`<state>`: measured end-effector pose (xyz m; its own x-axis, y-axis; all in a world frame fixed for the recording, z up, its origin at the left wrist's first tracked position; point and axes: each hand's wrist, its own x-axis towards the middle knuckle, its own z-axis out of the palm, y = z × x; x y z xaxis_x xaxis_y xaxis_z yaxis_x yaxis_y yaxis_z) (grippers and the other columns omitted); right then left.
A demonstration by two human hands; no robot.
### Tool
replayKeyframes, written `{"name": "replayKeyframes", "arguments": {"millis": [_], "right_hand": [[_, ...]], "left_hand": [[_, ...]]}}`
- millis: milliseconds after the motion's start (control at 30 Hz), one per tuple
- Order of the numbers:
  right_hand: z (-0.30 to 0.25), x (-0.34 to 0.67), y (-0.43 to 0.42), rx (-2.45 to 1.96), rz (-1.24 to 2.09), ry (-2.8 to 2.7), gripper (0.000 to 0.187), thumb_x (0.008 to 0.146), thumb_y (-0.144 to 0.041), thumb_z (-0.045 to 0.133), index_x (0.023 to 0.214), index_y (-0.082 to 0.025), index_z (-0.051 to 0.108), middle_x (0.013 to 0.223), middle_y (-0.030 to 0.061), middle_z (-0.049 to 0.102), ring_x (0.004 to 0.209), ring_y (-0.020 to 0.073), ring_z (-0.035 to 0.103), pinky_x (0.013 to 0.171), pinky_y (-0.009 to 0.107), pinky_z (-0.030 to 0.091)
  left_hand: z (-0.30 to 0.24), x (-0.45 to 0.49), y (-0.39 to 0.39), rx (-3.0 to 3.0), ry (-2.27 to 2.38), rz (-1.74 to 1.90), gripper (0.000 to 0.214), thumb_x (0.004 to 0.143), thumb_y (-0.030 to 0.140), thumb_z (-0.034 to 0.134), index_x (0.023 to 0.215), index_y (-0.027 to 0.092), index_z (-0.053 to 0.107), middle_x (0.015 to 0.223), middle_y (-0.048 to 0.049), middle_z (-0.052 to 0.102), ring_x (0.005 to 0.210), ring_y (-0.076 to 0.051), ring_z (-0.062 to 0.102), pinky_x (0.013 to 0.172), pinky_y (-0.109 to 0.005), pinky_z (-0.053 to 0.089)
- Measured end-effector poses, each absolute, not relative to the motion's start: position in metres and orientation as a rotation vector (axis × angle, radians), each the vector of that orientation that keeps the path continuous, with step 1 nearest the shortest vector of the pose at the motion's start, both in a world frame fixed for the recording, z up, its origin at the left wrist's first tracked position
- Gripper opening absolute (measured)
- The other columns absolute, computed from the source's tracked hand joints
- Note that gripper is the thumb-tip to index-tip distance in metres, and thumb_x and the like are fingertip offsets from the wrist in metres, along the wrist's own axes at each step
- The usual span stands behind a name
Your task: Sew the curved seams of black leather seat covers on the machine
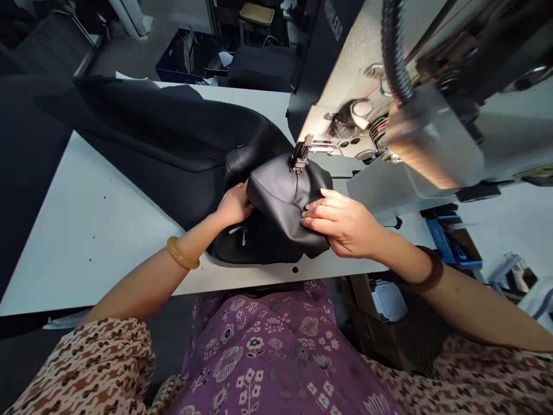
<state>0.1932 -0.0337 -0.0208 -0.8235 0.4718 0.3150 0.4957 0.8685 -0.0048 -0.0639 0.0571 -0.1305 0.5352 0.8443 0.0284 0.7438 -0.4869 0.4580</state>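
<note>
A black leather-like cover [276,199] lies bunched under the presser foot [299,158] of a sewing machine [337,109]. My left hand [235,204] grips its left side, with most fingertips tucked out of sight behind a fold. At the right edge, my right hand [345,222] has its fingers laid over the material, bent around the fold; the thumb is hidden. Both hands are a short way below the presser foot. The rest of the black piece stretches leftward across the white table [64,230], with a stitched seam along it.
Behind the table is a dark blue bin [173,57] with items in it, near a woven-top stool [257,14]. On the right are a blue box [458,239] and a white container [389,300]. The machine head overhangs the upper right.
</note>
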Motion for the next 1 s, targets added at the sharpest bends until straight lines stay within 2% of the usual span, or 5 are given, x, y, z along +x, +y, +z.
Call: {"name": "replayKeyframes", "arguments": {"millis": [200,333,567,833,1000], "right_hand": [[-0.019,0.196,-0.028,-0.709,-0.126,-2.792,0.033,0.074,-0.006,0.037,0.087,-0.018,0.064,0.082,0.0042,0.066,0.083,0.0170,0.056,0.092,0.040,0.040],[-0.012,0.190,-0.030,-0.728,-0.207,-2.788,0.030,0.078,-0.011,0.037,0.082,-0.017,0.065,0.082,0.0067,0.066,0.081,0.0181,0.056,0.082,0.037,0.044],[-0.023,0.178,-0.058,-0.969,-0.398,-2.530,0.033,0.087,-0.039,0.048,0.081,-0.012,0.066,0.084,0.0088,0.069,0.091,0.0219,0.062,0.079,0.035,0.048],[-0.049,0.184,-0.059,-1.032,-0.461,-2.448,0.024,0.088,-0.032,0.050,0.083,-0.014,0.064,0.087,0.0081,0.069,0.097,0.0222,0.062,0.081,0.034,0.050],[-0.072,0.193,-0.055,-0.976,-0.459,-2.394,0.021,0.085,-0.034,0.056,0.086,-0.014,0.063,0.090,0.0076,0.069,0.101,0.0230,0.062,0.081,0.034,0.052]], "left_hand": [[-0.051,-0.056,0.019,2.556,1.308,0.868,0.043,0.082,0.013,0.042,0.125,0.013,0.044,0.121,-0.0117,0.056,0.111,-0.021,0.054,0.094,-0.036,0.045],[-0.001,-0.021,-0.005,2.980,0.982,0.406,0.024,0.088,0.026,0.042,0.088,0.013,0.063,0.088,-0.0102,0.063,0.090,-0.025,0.059,0.081,-0.039,0.047],[-0.041,-0.005,-0.015,3.051,1.227,0.200,0.023,0.088,0.019,0.044,0.084,0.012,0.066,0.080,-0.0098,0.062,0.082,-0.025,0.059,0.068,-0.035,0.043],[-0.057,-0.010,-0.015,2.973,1.289,0.362,0.036,0.088,0.042,0.050,0.101,0.010,0.060,0.096,-0.0111,0.061,0.091,-0.026,0.055,0.077,-0.035,0.042],[-0.071,0.003,-0.012,2.994,1.390,0.414,0.024,0.091,0.030,0.044,0.097,0.012,0.059,0.092,-0.0112,0.061,0.088,-0.026,0.056,0.071,-0.036,0.040]]}}
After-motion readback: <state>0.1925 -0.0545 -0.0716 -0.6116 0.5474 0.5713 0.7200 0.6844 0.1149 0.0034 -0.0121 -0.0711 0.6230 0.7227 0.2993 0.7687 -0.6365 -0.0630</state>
